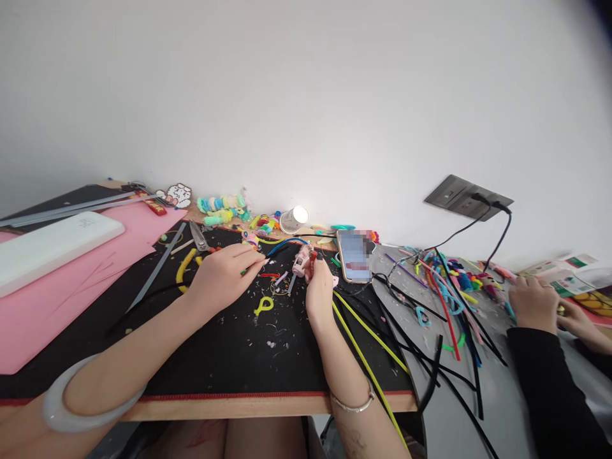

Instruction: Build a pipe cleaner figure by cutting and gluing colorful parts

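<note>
My left hand (pixel 224 275) rests on the black mat (pixel 224 357), fingers pinched together on a thin green bit near a blue pipe cleaner (pixel 287 245). My right hand (pixel 319 285) is closed around a small pink figure (pixel 303 260) held upright just above the mat. A yellow loop (pixel 263 305) lies between the two hands. A pale bangle sits on my left forearm and a thin bracelet on my right wrist.
A phone (pixel 354 256) lies right of the figure. Scissors (pixel 198 236), a paper cup (pixel 293 218) and colourful pipe-cleaner pieces sit by the wall. Long black, red and yellow pipe cleaners (pixel 430 325) spread right. Another person's hands (pixel 535 303) work at far right. Pink paper (pixel 57 287) lies left.
</note>
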Demonstrator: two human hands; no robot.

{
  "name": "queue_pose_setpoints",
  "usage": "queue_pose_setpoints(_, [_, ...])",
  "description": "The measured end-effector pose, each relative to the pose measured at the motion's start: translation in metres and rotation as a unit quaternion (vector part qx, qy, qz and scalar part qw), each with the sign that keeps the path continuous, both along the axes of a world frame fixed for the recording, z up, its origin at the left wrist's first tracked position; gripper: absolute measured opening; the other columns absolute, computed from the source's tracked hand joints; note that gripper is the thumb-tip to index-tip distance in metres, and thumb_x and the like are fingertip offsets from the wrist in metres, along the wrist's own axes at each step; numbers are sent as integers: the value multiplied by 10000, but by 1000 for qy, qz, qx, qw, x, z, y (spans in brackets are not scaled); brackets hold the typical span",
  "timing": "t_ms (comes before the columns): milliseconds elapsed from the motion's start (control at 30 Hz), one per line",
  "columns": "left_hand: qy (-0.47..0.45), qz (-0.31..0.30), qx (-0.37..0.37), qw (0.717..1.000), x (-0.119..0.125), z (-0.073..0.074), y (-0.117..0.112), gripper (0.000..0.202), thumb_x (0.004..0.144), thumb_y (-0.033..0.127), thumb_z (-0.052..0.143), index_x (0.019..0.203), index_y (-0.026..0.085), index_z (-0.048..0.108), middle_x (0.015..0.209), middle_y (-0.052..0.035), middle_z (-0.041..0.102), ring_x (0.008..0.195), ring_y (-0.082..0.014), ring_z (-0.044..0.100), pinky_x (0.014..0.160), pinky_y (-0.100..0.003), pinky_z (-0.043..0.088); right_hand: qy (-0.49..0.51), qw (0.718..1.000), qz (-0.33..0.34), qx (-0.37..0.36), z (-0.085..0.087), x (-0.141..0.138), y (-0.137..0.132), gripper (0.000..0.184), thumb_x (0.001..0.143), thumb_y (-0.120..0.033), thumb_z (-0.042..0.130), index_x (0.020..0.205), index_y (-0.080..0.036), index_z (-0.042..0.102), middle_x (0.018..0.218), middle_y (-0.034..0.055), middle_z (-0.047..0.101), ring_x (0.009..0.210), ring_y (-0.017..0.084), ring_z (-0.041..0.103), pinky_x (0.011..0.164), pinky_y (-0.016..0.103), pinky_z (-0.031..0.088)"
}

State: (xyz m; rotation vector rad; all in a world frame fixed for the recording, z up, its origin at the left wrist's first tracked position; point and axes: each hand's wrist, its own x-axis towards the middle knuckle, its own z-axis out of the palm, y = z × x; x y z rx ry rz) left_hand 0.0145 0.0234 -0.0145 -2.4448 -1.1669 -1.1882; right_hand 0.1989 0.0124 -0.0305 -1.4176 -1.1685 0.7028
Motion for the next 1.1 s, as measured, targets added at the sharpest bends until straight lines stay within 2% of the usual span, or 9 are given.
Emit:
queue_pose_setpoints(100, [-6,11,-8,1000,-2,2,0,188,875,203,475,807,159,645,751,-24,663,738,-139,609,686,-240,461,-72,996,7,48,-2,3,-1,269,894,-374,347,863,-188,539,831,31,593,760,146,537,708,262,412])
queue_pose_setpoints(167, [-13,26,-8,1000,-4,4,1,194,876,210,473,843,155,656,771,-30,671,748,-145,617,692,-243,462,-115,991,21,65,-4,3,-1,213,875,-314,406,936,-181,561,908,54,603,826,164,547,756,286,419])
queue_pose_setpoints(233, [-17,32,-10,999,-6,4,1,204,878,213,467,868,149,661,811,-40,682,776,-154,625,715,-250,464,-158,984,28,80,-4,3,0,178,843,-251,455,931,-169,587,917,66,606,826,171,550,757,295,426])
queue_pose_setpoints(333, [-20,33,-19,999,-8,4,3,224,884,222,453,887,149,664,836,-47,686,793,-161,627,730,-258,466,-190,977,65,72,-2,0,-2,128,799,-197,506,833,-165,625,800,45,626,722,158,550,703,282,434])
queue_pose_setpoints(400, [-21,35,-24,999,-9,4,3,232,887,227,445,896,152,665,839,-49,687,796,-164,628,730,-262,466,-180,977,98,56,-1,-2,-4,111,784,-202,533,800,-172,639,737,28,631,658,147,547,661,270,438])
queue_pose_setpoints(533, [-22,34,-24,999,-9,2,4,236,887,227,447,902,149,669,851,-53,692,798,-168,632,721,-264,467,-152,975,159,43,-3,-7,-7,146,808,-234,519,842,-182,651,746,20,649,636,135,559,624,247,442])
queue_pose_setpoints(700, [-16,28,-24,999,-9,2,5,235,882,225,458,909,134,673,860,-62,695,794,-173,634,715,-269,469,-166,954,247,27,-5,-9,-9,168,823,-226,503,877,-181,656,732,9,649,613,120,560,598,225,438])
queue_pose_setpoints(967, [1,23,-33,999,-8,6,3,271,895,234,422,886,157,682,855,-59,703,819,-171,645,738,-262,480,-190,941,278,37,1,-10,-13,157,817,-190,528,902,-181,660,827,18,680,691,114,601,672,218,458])
queue_pose_setpoints(1100, [-6,35,-53,998,-7,4,2,266,891,255,423,893,174,676,867,-48,705,825,-172,646,730,-268,484,-236,913,325,72,3,-11,-15,228,712,-270,694,922,-192,650,865,21,656,805,145,603,758,251,449])
